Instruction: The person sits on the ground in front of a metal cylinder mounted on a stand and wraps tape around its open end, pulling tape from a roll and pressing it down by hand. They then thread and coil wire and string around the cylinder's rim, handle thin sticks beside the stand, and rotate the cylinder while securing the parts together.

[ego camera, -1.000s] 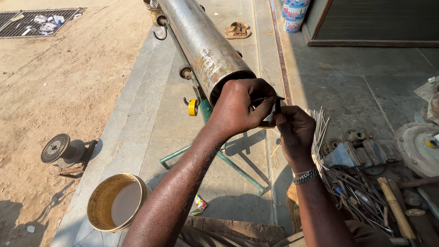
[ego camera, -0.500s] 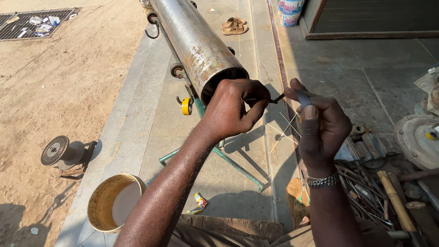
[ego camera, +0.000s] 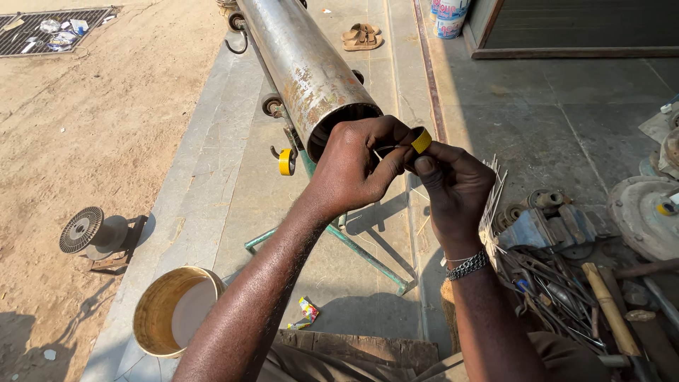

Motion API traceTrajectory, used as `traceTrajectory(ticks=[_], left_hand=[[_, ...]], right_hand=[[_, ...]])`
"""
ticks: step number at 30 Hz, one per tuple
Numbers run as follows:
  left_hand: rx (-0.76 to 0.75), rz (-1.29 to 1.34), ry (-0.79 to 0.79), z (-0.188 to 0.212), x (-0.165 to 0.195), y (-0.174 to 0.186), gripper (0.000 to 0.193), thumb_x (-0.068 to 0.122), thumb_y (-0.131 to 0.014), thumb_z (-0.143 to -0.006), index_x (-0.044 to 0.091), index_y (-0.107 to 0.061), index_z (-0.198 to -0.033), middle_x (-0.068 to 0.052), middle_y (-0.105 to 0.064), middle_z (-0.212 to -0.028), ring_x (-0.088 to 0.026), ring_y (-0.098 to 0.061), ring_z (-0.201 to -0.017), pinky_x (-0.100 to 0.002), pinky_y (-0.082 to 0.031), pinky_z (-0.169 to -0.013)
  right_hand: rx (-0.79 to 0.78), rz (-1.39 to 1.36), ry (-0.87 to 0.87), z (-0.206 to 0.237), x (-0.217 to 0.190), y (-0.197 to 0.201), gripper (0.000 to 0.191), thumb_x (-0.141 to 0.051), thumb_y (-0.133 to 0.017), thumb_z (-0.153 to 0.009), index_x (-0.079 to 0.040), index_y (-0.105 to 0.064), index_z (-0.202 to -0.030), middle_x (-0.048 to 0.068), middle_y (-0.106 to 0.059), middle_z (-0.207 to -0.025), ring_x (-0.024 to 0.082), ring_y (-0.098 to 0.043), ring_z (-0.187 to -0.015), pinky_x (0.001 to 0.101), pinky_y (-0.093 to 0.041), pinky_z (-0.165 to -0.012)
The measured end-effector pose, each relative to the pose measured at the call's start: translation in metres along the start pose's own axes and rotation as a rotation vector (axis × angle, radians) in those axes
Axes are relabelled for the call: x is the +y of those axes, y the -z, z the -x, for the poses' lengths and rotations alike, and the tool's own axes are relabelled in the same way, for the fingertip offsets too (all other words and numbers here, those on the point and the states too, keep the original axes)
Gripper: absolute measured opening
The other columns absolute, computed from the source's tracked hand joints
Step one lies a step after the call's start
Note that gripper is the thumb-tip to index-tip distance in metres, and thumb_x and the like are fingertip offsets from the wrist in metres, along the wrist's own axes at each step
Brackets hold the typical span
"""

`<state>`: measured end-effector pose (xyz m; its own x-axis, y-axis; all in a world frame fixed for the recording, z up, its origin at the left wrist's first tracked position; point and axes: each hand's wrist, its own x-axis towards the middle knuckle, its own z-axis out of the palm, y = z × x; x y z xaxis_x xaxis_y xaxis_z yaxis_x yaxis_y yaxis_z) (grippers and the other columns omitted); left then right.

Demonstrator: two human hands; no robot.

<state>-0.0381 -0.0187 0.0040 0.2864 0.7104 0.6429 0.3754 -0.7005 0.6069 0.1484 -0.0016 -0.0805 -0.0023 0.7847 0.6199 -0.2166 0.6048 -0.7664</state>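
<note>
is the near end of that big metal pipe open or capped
Open: the pipe ends in a dark hollow mouth with no cap, just behind the left hand.

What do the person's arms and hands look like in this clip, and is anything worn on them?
Both forearms are bare, with no sleeves or gloves in view. The right hand has a silver metal chain bracelet around its wrist. The left hand and its wrist carry nothing: no ring, watch or band shows.

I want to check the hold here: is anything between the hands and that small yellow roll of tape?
Nothing visible is. The right hand holds the yellow tape roll at its fingertips, and the left hand pinches a thin strand right beside it. The big metal pipe lies behind both hands.
</note>
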Motion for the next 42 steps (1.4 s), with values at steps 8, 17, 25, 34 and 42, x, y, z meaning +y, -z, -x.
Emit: traceTrajectory(ticks=[8,17,25,34,42], left_hand=[[0.056,-0.016,-0.065,0.002,-0.001,-0.003,0.013,0.007,-0.072,-0.094,0.000,-0.074,-0.105,-0.013,-0.077,-0.091,-0.023,-0.079,-0.084,-0.032,-0.061,-0.072],[0.074,-0.138,-0.070,0.003,-0.004,-0.002,0.012,0.010,-0.076,-0.091,0.003,-0.078,-0.100,-0.012,-0.075,-0.085,-0.024,-0.076,-0.076,-0.034,-0.059,-0.069],[0.172,-0.105,-0.125,-0.001,-0.004,-0.011,0.007,0.008,-0.074,-0.094,0.004,-0.076,-0.099,-0.011,-0.077,-0.090,-0.023,-0.078,-0.081,-0.032,-0.060,-0.072],[0.211,-0.176,-0.171,-0.011,-0.013,-0.018,0.009,0.005,-0.076,-0.092,0.005,-0.077,-0.100,-0.011,-0.077,-0.089,-0.023,-0.079,-0.079,-0.033,-0.061,-0.071],[0.002,-0.203,-0.219,-0.012,-0.017,-0.009,0.011,-0.003,-0.076,-0.090,0.004,-0.076,-0.098,-0.011,-0.078,-0.093,-0.025,-0.080,-0.087,-0.035,-0.062,-0.075]], right_hand=[[0.014,0.008,0.049,-0.014,0.003,-0.006,0.017,-0.012,-0.073,-0.105,0.002,-0.065,-0.111,0.009,-0.075,-0.101,0.012,-0.073,-0.093,0.0278,-0.061,-0.089],[-0.066,-0.118,-0.180,-0.005,-0.008,-0.006,0.021,-0.010,-0.073,-0.099,0.000,-0.067,-0.117,0.006,-0.074,-0.108,0.009,-0.069,-0.102,0.0249,-0.055,-0.097],[0.030,-0.228,-0.320,0.036,-0.009,0.004,0.017,-0.019,-0.068,-0.107,-0.002,-0.066,-0.107,0.003,-0.067,-0.093,0.011,-0.061,-0.090,0.0282,-0.050,-0.088],[0.012,-0.057,-0.172,0.081,-0.063,0.025,0.031,-0.032,-0.058,-0.113,-0.003,-0.060,-0.101,0.008,-0.066,-0.101,0.014,-0.058,-0.090,0.0335,-0.047,-0.088],[-0.132,0.365,0.169,-0.044,-0.055,0.027,0.033,-0.031,-0.057,-0.116,0.002,-0.057,-0.110,0.018,-0.071,-0.112,0.022,-0.061,-0.109,0.0309,-0.049,-0.095]])
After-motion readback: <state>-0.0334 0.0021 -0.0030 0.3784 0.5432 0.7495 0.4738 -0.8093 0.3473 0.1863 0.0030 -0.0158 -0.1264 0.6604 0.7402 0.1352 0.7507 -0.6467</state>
